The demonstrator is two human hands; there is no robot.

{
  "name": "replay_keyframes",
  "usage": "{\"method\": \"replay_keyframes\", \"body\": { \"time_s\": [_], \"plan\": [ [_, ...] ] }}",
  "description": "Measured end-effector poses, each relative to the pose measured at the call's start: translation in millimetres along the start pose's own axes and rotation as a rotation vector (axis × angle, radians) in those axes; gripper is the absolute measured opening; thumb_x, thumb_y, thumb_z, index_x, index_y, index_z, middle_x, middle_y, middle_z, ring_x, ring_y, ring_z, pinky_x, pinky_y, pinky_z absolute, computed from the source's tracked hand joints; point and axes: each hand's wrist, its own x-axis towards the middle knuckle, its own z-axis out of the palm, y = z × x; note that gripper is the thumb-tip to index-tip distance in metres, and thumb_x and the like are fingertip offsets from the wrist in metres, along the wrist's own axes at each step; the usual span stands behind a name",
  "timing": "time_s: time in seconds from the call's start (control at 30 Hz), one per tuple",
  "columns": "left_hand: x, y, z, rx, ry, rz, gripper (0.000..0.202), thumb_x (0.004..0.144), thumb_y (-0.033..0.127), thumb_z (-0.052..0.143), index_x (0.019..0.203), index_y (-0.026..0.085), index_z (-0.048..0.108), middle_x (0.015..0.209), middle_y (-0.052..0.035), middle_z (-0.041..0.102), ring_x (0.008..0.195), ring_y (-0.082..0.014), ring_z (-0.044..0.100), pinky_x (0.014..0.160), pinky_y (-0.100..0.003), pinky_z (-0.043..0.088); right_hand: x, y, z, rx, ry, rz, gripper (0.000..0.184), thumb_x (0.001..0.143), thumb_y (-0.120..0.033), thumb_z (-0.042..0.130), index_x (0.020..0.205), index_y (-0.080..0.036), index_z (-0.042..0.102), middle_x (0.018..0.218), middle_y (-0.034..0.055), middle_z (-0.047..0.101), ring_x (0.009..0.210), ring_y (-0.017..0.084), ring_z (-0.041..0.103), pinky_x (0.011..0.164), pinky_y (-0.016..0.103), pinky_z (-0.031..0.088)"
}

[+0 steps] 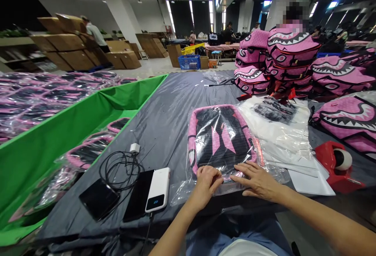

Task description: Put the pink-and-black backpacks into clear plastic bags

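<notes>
A pink and black backpack lies flat on the table in a clear plastic bag, its back with two pink shapes facing up. At the bag's near edge, my left hand has its fingers curled together on the plastic. My right hand rests palm down on the near right corner of the bag, fingers spread. Right of the backpack is a stack of clear plastic bags with dark print, over white sheets.
A red tape dispenser stands at right, before piled pink shark-face backpacks. On the left are a white power bank, a black cable and a white charger. A green-lined bin holding bagged backpacks borders the table.
</notes>
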Motion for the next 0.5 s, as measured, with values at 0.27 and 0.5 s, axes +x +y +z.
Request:
{"method": "replay_keyframes", "body": {
  "time_s": [0.27,0.5],
  "plan": [
    [-31.6,-48.2,-30.2,0.180,0.149,-0.064,0.015,0.093,0.034,0.064,0.081,0.026,0.069,0.084,0.0015,0.071,0.099,-0.0241,0.061,0.116,-0.060,0.020,7.1,-1.2,-1.9,0.242,0.144,0.036,0.058,0.098,-0.047,0.062,0.152,-0.036,0.046,0.151,0.0130,0.052,0.139,0.032,0.048,0.117,0.058,0.035],
    [-19.8,-46.6,-22.5,0.129,0.151,-0.158,0.012,0.089,0.031,0.067,0.079,0.025,0.071,0.084,0.0002,0.071,0.098,-0.0243,0.059,0.111,-0.055,0.028,-148.0,35.2,-22.9,0.386,0.848,1.031,0.032,0.088,-0.063,0.061,0.103,-0.037,0.072,0.107,0.0108,0.074,0.103,0.036,0.067,0.091,0.054,0.054]
  ]
}}
